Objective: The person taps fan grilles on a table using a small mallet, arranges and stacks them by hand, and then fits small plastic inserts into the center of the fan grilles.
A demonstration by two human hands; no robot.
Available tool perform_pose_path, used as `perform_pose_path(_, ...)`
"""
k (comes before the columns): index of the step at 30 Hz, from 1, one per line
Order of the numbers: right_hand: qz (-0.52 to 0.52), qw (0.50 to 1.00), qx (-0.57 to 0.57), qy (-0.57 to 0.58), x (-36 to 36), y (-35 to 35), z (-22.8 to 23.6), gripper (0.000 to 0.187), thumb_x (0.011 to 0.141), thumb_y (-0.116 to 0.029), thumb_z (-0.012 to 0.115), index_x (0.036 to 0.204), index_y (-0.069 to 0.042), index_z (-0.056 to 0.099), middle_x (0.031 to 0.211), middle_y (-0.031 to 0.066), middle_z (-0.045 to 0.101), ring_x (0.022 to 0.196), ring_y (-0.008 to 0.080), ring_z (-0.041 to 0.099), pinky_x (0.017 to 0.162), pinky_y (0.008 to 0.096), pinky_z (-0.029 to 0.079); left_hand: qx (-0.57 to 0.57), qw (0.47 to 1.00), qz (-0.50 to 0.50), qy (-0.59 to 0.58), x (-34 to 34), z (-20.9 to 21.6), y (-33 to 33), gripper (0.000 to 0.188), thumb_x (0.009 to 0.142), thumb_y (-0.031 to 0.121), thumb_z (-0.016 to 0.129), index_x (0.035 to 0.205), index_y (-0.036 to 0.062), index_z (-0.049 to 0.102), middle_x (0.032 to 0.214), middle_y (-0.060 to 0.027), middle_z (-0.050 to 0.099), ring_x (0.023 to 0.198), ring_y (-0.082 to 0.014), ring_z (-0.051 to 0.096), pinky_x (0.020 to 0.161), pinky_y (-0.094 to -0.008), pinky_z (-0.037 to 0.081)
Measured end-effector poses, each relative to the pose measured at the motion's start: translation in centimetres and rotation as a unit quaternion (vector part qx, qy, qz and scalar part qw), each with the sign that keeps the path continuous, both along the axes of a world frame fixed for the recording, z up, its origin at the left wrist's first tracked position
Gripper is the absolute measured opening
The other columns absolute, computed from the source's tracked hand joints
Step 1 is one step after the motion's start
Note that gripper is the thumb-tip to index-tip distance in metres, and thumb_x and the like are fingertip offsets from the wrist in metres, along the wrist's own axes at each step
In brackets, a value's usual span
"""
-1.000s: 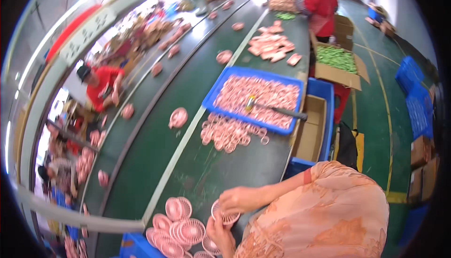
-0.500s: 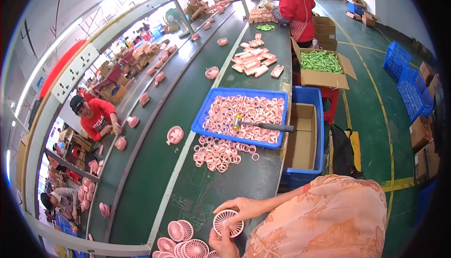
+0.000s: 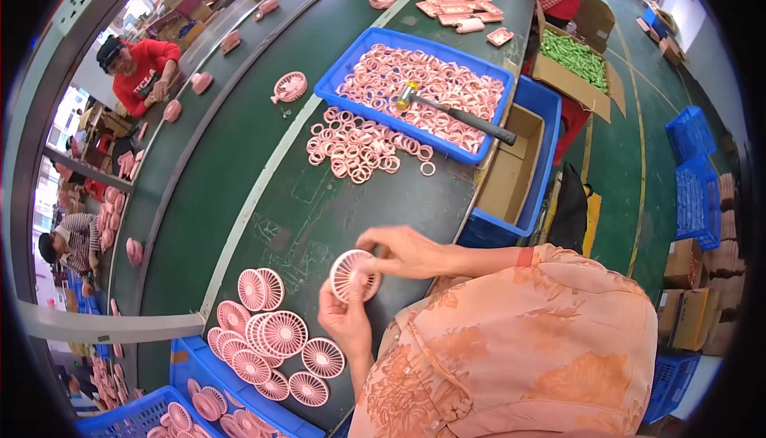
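Over the near part of the green bench, both my hands hold one pale pink round fan grille [image 3: 345, 272] with thin spokes. My left hand [image 3: 349, 325] grips its lower edge, thumb laid against the face. From the right, my right hand [image 3: 408, 252] closes its fingers on the grille's other side, partly covering it. Left of my hands lies a loose pile of similar pink grilles [image 3: 284, 333]. Farther off, small pink rings [image 3: 351, 144] are heaped beside a blue tray [image 3: 381, 129] filled with more rings. A mallet [image 3: 459, 116] with a yellow head rests across the tray.
Blue crates with grilles [image 3: 179, 418] stand at the lower left. A conveyor [image 3: 215, 119] carries pink fan bodies, with co-workers [image 3: 144, 75] beyond it. On my right are a blue bin [image 3: 544, 151] with a carton inside and a carton of green parts [image 3: 573, 59].
The view has tipped downward, bringing the grille pile and lower crates into sight. Both hands still hold the grille, now turned somewhat, with the right fingers shifted to its right edge.
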State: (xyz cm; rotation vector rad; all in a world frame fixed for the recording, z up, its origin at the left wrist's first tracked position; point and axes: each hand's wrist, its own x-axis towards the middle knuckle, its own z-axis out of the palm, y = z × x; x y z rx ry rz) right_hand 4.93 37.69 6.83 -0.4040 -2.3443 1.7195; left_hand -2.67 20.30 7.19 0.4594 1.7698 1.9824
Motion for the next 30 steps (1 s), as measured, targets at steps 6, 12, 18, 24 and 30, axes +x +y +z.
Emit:
perform_pose_path(6, -0.292, 0.897, 0.331, 0.031, 3.6, 6.6, -2.1, 0.033, 0.086, -0.017, 0.074, 0.113, -0.004, 0.061, 0.097, 0.0184, 0.065, 0.085, 0.0347, 0.067, 0.075, 0.0435, 0.054, -0.14, 0.953, 0.085, 0.253, -3.2, 0.7, 0.9, 0.024, 0.097, 0.008, 0.064, 0.119, -0.0022, 0.064, 0.107, -0.0086, 0.07, 0.095, -0.0148, 0.066, 0.085, -0.0294, 0.052)
perform_pose_path(12, -0.316, 0.884, 0.345, -0.025, 4.8, 8.4, -3.0, 0.02, 0.087, -0.012, 0.072, 0.104, -0.006, 0.063, 0.083, 0.0151, 0.062, 0.074, 0.0337, 0.063, 0.068, 0.0435, 0.05, -0.286, 0.831, 0.109, 0.465, -8.2, -1.6, 5.0, 0.032, 0.096, 0.011, 0.06, 0.126, 0.0176, 0.065, 0.127, -0.0056, 0.067, 0.126, -0.0343, 0.057, 0.111, -0.0539, 0.037)
perform_pose_path(18, -0.271, 0.915, 0.3, -0.015, 4.2, 8.0, -2.6, 0.011, 0.088, -0.011, 0.07, 0.092, -0.003, 0.066, 0.087, 0.0173, 0.062, 0.077, 0.0361, 0.064, 0.07, 0.0441, 0.051, -0.363, 0.783, 0.076, 0.5, -13.4, -4.3, 9.1, 0.035, 0.097, 0.021, 0.056, 0.129, 0.0115, 0.062, 0.14, -0.0112, 0.056, 0.137, -0.0352, 0.044, 0.113, -0.0607, 0.03)
perform_pose_path(24, -0.258, 0.943, 0.207, 0.049, 4.3, 5.8, -1.1, 0.015, 0.091, -0.013, 0.072, 0.09, 0.001, 0.067, 0.081, 0.0063, 0.06, 0.066, 0.0114, 0.06, 0.06, 0.0273, 0.049, -0.321, 0.828, 0.023, 0.46, -13.1, -2.0, 9.2, 0.05, 0.09, 0.022, 0.065, 0.135, 0.0048, 0.056, 0.144, -0.0194, 0.05, 0.141, -0.0406, 0.037, 0.115, -0.0587, 0.03)
perform_pose_path(30, -0.179, 0.955, -0.235, 0.005, 2.8, 3.7, 0.3, 0.017, 0.103, -0.019, 0.058, 0.101, -0.002, 0.06, 0.096, 0.0078, 0.067, 0.078, 0.0129, 0.068, 0.073, 0.0241, 0.058, -0.409, 0.806, 0.104, 0.416, -11.3, 1.5, 2.1, 0.063, 0.083, 0.029, 0.075, 0.136, 0.002, 0.054, 0.145, -0.0249, 0.048, 0.141, -0.0422, 0.038, 0.116, -0.0476, 0.033)
